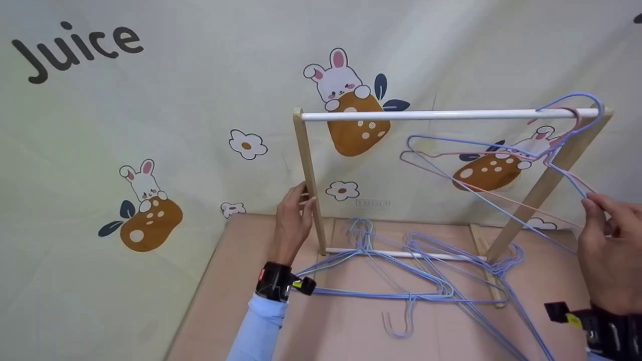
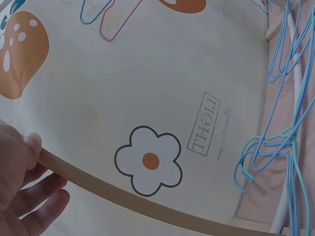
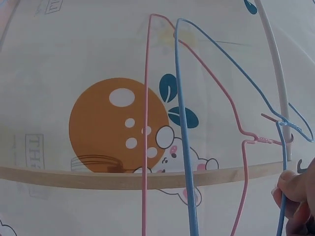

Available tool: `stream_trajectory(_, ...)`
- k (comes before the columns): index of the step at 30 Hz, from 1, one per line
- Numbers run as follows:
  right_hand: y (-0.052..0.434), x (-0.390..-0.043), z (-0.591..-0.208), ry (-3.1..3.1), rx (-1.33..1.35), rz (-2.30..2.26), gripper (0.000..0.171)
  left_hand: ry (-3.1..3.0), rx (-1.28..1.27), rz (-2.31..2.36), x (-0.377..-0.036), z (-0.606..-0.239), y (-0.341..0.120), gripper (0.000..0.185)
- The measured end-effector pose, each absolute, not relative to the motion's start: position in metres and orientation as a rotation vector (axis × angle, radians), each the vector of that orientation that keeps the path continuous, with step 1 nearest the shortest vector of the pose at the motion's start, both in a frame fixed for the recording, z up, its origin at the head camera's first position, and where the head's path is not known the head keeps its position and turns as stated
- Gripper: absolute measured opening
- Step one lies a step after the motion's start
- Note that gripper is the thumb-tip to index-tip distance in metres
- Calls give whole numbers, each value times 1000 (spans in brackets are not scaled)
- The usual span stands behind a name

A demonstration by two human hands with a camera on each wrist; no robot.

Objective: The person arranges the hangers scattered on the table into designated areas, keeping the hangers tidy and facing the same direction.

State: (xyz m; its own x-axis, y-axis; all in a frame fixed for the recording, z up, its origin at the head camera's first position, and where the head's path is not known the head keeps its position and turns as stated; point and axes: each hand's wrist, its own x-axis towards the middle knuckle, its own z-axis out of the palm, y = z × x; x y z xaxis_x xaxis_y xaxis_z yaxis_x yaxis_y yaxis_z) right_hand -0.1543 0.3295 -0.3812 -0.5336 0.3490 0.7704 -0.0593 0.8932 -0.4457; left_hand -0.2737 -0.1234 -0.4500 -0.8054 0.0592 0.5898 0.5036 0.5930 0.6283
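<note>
A small wooden rack with a white top rod [image 1: 431, 115] stands on the table. My left hand [image 1: 302, 201] grips its left post [image 1: 307, 160]; in the left wrist view the thumb and fingers of the left hand [image 2: 24, 169] wrap the post [image 2: 123, 196]. A blue wire hanger [image 1: 501, 146] and a pink wire hanger [image 1: 511, 200] hang tilted from the rod's right end. My right hand [image 1: 594, 208] pinches the blue hanger's shoulder below its hook. In the right wrist view the blue hanger [image 3: 182, 123], pink hanger [image 3: 146, 123] and my fingertips [image 3: 293, 187] show.
Several blue hangers [image 1: 426, 281] lie tangled on the pink tabletop [image 1: 351, 331] around the rack's foot rail [image 1: 401, 253] and also appear as blue hangers [image 2: 290, 98] in the left wrist view. A cloth backdrop [image 1: 150, 125] printed with rabbits hangs close behind. The rack's right post [image 1: 546, 180] leans.
</note>
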Motion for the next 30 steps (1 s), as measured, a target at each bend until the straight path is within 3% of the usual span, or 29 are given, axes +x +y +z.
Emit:
stream_trajectory(8, 333, -163, -391, -2047, -36, 476, 25, -2313, -439, -1148, -272, -450, -124, 39)
stream_trajectory(30, 332, -158, -403, -2098, -162, 520, 27, -2294, -453, -1151, -273, -451, -123, 38)
